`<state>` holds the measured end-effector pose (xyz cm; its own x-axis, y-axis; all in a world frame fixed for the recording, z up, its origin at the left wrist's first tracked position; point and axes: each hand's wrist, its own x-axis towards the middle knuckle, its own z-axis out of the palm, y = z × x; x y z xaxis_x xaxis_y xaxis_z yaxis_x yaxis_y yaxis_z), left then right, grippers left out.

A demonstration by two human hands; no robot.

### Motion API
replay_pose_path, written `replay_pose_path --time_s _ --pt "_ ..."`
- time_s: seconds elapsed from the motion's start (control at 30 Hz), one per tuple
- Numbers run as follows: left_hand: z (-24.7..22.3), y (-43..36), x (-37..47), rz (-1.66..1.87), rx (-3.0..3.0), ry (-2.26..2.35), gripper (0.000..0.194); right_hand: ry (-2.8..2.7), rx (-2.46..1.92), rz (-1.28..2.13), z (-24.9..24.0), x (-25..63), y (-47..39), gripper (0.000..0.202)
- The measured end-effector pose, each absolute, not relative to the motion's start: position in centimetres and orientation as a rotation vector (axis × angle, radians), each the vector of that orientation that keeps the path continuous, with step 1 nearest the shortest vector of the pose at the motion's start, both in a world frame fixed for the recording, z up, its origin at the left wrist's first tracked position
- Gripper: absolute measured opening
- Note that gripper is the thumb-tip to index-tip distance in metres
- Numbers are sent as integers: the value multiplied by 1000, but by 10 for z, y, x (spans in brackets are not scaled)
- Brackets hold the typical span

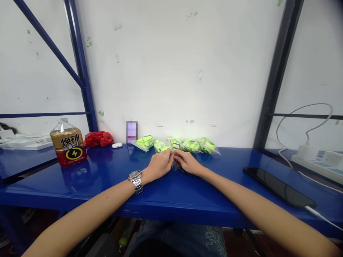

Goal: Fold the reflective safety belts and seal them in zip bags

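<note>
My left hand (160, 165), with a metal watch on the wrist, and my right hand (188, 162) meet over the middle of the table. Fingertips on both sides pinch a clear plastic bag (172, 144) whose upper edge carries a thin reddish line. Most of this bag is hidden by the fingers, and I cannot tell what it contains. Just beyond the hands, several clear bags of neon yellow-green material lie in a row, among them one bag (145, 142) at the left end and another bag (208, 145) at the right end.
On the blue table (112, 184) stand a large drink bottle (69, 142), a red plastic bag (98, 139), a white earphone case (117, 145) and an upright phone (132, 132) against the wall. To the right lie a black phone (278, 186) on a cable and a power strip (318, 166).
</note>
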<state>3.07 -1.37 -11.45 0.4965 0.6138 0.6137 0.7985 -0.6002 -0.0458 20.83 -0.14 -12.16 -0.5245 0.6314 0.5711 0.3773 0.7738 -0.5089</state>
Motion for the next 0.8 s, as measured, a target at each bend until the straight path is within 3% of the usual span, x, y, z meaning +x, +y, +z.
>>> replay_pose_path --time_s 0.23,0.8 --pt "-114 -15 31 -773 -2406 -1257 15 -2105 -718 639 -123 205 -1 21" --pt "-120 -3 25 -1004 -2584 -1130 12 -2233 -888 12 -125 202 0 7"
